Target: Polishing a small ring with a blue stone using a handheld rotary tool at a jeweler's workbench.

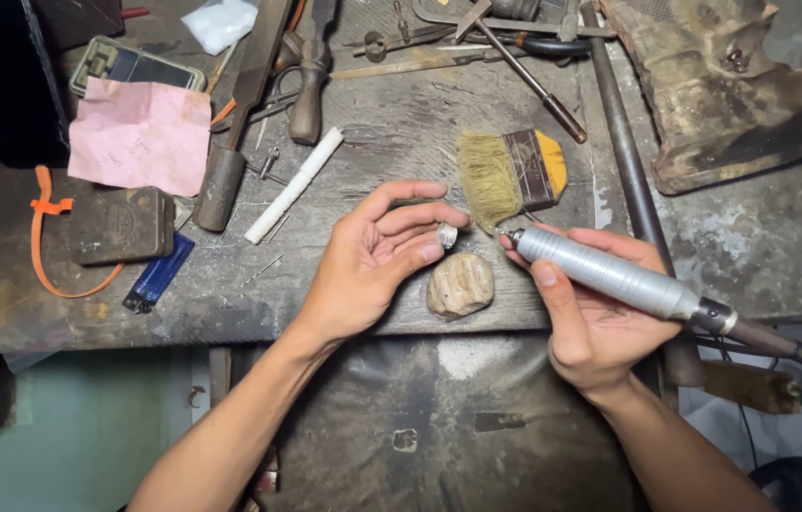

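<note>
My left hand [377, 256] pinches a small silver ring [446, 234] between fingertips, palm turned up, just above a rough wooden block [460, 284] at the bench's front edge. My right hand [590, 313] grips a silver rotary handpiece [605, 273] like a pen. Its tip points left and sits close to the ring. A dark flexible shaft runs from the handpiece off to the right.
A short brush [510, 173] with yellow bristles lies just behind the hands. A white stick [294, 185], files and hammers, pink paper [140, 136], a dark tin [121, 226], a blue lighter [158, 275] and an orange strap [45, 237] lie left. A metal rod [624, 161] runs along the right.
</note>
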